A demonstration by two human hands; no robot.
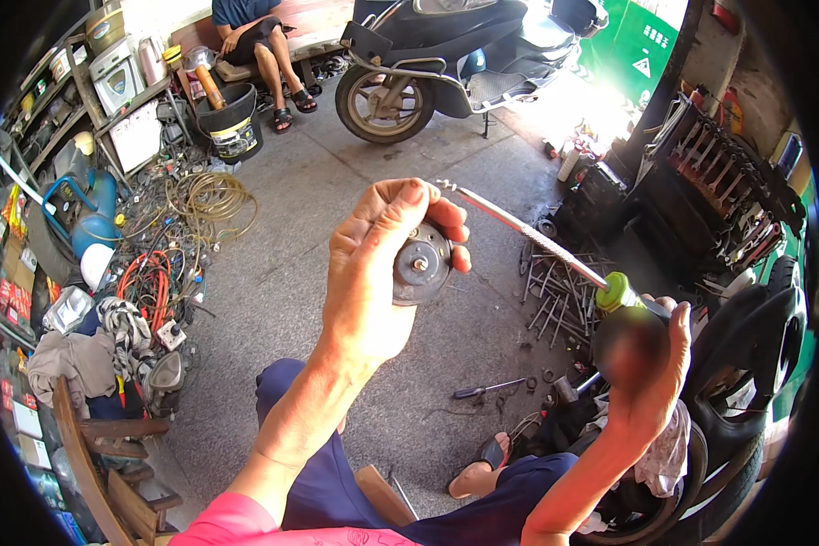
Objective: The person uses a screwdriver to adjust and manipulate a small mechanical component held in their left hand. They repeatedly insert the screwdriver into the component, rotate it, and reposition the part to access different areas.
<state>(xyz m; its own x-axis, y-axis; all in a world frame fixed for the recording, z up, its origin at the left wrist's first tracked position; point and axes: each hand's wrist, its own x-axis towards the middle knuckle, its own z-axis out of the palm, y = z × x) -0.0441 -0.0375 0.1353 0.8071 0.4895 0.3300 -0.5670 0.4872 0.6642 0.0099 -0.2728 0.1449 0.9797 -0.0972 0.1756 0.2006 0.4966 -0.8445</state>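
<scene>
In the middle of the head view, my left hand is closed around a round, dark metal part with a short shaft sticking up from its centre. Its thumb and fingertips press on the rim. To the right, my right hand grips a long screwdriver by its green-and-dark handle, partly hidden by a blurred patch. The metal shank slants up and left, with its tip close to my left fingertips. Something small shows at that tip, too small to make out.
A scooter stands ahead, and a seated person is beside a black bucket. Hoses and cables cover the left floor. On the right are a pile of metal rods, a wrench rack, a floor screwdriver and tyres.
</scene>
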